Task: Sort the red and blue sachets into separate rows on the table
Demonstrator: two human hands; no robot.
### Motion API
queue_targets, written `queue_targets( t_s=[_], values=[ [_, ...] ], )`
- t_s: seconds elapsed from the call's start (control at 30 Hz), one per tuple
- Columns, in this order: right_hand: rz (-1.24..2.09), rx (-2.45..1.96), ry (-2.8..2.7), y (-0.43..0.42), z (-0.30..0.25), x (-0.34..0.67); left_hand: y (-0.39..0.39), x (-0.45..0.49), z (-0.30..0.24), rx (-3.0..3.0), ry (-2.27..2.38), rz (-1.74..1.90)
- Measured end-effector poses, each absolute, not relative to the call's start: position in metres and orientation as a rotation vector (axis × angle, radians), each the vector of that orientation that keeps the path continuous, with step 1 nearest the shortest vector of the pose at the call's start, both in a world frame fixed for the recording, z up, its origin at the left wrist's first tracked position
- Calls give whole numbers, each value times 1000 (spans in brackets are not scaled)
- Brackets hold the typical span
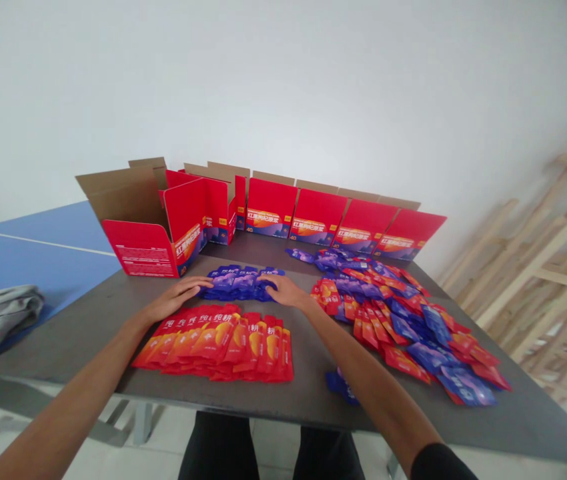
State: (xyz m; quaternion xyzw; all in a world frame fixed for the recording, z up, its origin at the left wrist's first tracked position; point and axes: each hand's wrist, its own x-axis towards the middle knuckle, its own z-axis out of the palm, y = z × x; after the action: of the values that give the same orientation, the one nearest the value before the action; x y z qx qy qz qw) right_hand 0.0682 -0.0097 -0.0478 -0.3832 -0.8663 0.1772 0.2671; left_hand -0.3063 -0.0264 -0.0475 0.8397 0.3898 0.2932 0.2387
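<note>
A row of overlapping purple pouches lies on the dark grey table, between my two hands. My left hand is at the row's left end, its fingers stretched out and touching the pouches. At the right end, my right hand has its fingers bent over the edge of the last purple pouches, gripping them. Closer to me spreads a fanned double row of red pouches with orange fruit prints, just below the purple row. A loose purple pouch lies partly hidden behind my right forearm.
A mixed heap of red and purple pouches covers the table's right part. Open red cartons line the back, and a larger-looking open carton stands at left. Grey cloth rests on a blue surface; wooden racks stand at right.
</note>
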Motion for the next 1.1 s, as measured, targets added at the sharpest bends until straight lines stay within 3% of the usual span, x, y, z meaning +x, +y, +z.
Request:
queue_targets(
  t_s=[0.9,1.1],
  values=[
    [551,-895,-2312,-20,-47,87,-23,-310,-50,2280,1056,828],
    [264,-1229,-2150,-21,-23,126,-21,-312,-51,2219,1048,877]
  ],
)
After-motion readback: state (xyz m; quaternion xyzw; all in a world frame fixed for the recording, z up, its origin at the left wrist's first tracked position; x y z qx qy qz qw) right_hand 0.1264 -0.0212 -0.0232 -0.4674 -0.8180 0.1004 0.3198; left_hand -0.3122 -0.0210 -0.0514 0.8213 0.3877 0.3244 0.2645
